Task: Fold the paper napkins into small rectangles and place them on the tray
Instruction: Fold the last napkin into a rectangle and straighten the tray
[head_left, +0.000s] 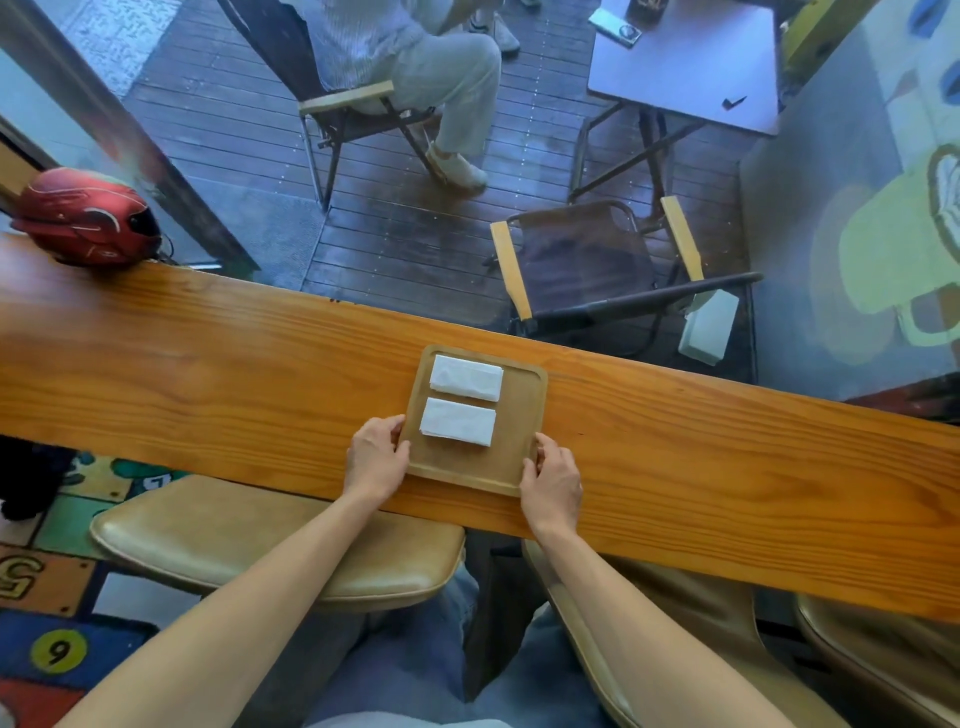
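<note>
Both forearms reaching in from near. Left hand (375, 457) gripping the left rim of the wooden tray (519, 415), right hand (553, 480) gripping its near right corner — likely to steady or shift it on the bench (208, 364). Two folded napkins (457, 422) side by side, near and far — room kept alongside.

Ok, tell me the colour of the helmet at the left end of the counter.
Red, with thin pale lines; the helmet shows best in the head view.
</note>
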